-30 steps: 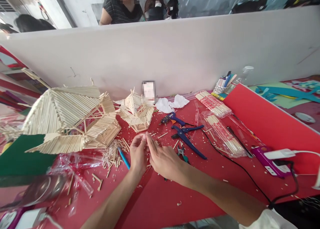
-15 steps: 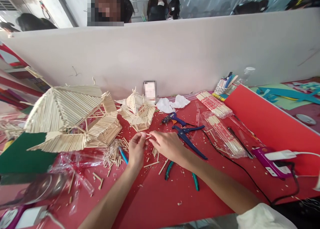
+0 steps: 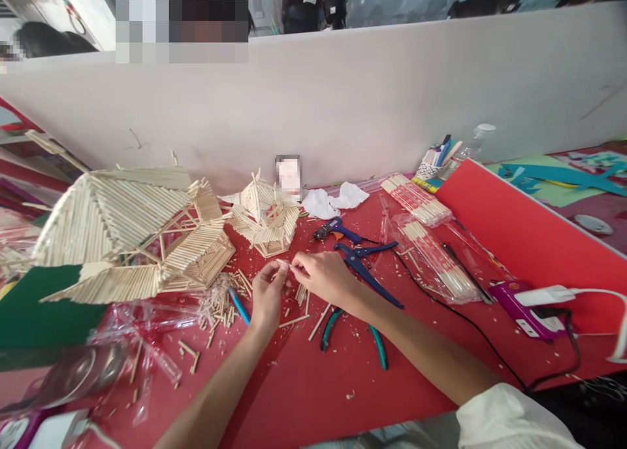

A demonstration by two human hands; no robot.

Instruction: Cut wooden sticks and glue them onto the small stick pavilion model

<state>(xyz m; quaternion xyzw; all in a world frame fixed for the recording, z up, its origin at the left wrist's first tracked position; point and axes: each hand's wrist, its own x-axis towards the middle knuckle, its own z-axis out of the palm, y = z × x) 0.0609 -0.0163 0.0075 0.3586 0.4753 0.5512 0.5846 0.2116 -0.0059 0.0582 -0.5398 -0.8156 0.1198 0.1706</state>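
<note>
Both my hands meet over the middle of the red table. My left hand (image 3: 268, 292) pinches a short thin wooden stick (image 3: 283, 261) between thumb and fingers. From the other side my right hand (image 3: 318, 274) closes its fingertips at the stick's right end. Just behind them stands a small wooden stick pavilion (image 3: 264, 217); a larger stick pavilion (image 3: 132, 227) is at the left. A blue pen (image 3: 239, 305) and cut stick pieces (image 3: 223, 302) lie beside my left hand. Under my right forearm are green-handled pliers (image 3: 331, 328), partly hidden.
A blue glue gun (image 3: 337, 230) and blue cutter (image 3: 369, 276) lie right of my hands. Packs of sticks (image 3: 435, 259), a purple power strip (image 3: 526, 310) with cables and a red board (image 3: 533, 253) are farther right. Plastic wrappers (image 3: 151, 325) lie left. A white partition (image 3: 343, 96) closes the back.
The view has shifted slightly, so the things on the table appear a little to the left. My right fingertips have drawn in closer on the stick; the left hand keeps its pinch.
</note>
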